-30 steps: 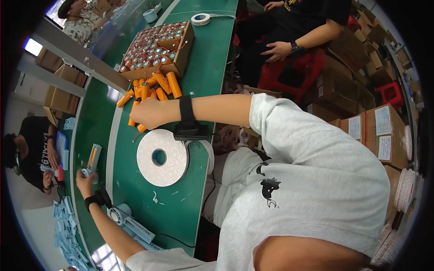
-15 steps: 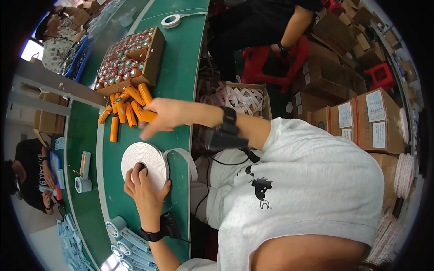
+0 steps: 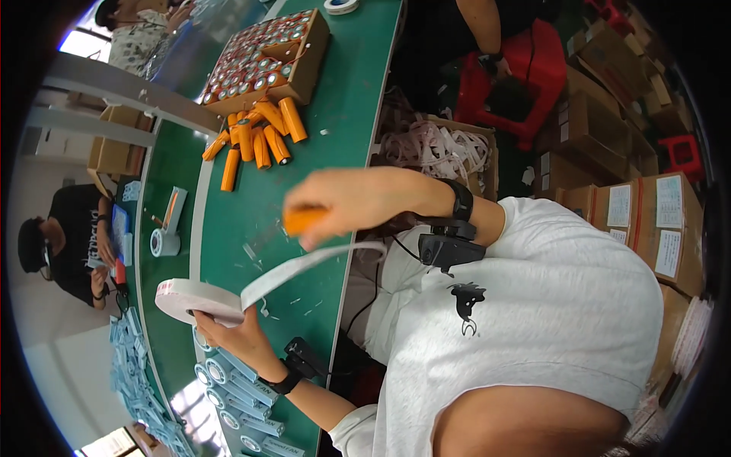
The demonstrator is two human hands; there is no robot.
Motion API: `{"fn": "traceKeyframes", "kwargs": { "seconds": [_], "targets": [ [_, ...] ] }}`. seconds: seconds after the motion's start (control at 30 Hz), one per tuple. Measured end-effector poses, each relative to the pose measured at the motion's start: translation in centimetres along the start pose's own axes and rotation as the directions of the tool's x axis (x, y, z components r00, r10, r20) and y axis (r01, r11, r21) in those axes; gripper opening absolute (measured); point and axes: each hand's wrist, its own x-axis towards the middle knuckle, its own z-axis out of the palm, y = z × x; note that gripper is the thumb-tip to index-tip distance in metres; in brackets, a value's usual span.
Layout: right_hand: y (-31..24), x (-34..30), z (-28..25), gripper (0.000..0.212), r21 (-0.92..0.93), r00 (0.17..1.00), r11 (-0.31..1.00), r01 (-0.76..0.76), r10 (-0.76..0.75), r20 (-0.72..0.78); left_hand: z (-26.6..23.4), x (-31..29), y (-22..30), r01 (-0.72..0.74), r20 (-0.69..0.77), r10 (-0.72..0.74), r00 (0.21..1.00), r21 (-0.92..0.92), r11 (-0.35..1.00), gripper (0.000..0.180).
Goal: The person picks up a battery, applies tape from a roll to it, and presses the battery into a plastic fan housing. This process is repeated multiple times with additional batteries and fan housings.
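Observation:
My left hand (image 3: pixel 242 341) grips a wide roll of white double-sided tape (image 3: pixel 199 302) from below, thumb at its side, and holds it tilted above the green table. A loose strip of tape (image 3: pixel 293 272) runs from the roll up toward my right forearm. My right hand (image 3: pixel 339 204), smeared by motion, closes round an orange cylindrical battery (image 3: pixel 303 221) over the table. Several more orange batteries (image 3: pixel 263 145) lie in a loose heap farther along. Next to them is a cardboard box (image 3: pixel 308 72) packed with upright batteries that have thin red wires.
Light blue handheld fans (image 3: pixel 236 396) lie at the near left of the green table (image 3: pixel 304 312). Another fan part (image 3: pixel 165 242) rests beyond the white divider. Across the table a person (image 3: pixel 72 236) works. A carton of tape scraps (image 3: pixel 445 152) and a red stool (image 3: pixel 525 76) stand at the right.
My right hand has come away from the battery heap with one orange battery. My left hand has lifted the tape roll from the table and tilted it. The whole view has shifted.

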Motion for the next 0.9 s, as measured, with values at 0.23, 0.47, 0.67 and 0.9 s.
{"fn": "traceKeyframes", "kwargs": {
  "seconds": [0.23,0.47,0.67,0.9],
  "targets": [
    [-0.3,9.6,3.4,0.028,0.383,0.906,0.904,0.19,-0.011,-0.423,0.8,-0.7,2.8,-0.044,0.037,0.039,0.999,0.132,0.99,0.081],
    [-0.2,11.6,7.3,0.024,0.347,0.755,0.913,0.215,0.07,-0.652,1.8,-0.7,2.6,-0.027,-0.024,0.028,0.999,0.035,0.999,0.073],
    [-0.2,11.2,7.1,0.03,0.578,0.675,0.51,0.637,-0.006,-0.738,1.6,-1.4,5.2,0.125,-0.055,-0.128,0.99,-0.061,0.99,0.071],
    [-0.3,11.7,-2.8,0.027,0.482,0.523,0.23,0.845,-0.173,-0.835,2.9,-2.8,4.7,-0.285,0.423,0.279,0.862,-0.051,0.957,0.06]
  ]
}}
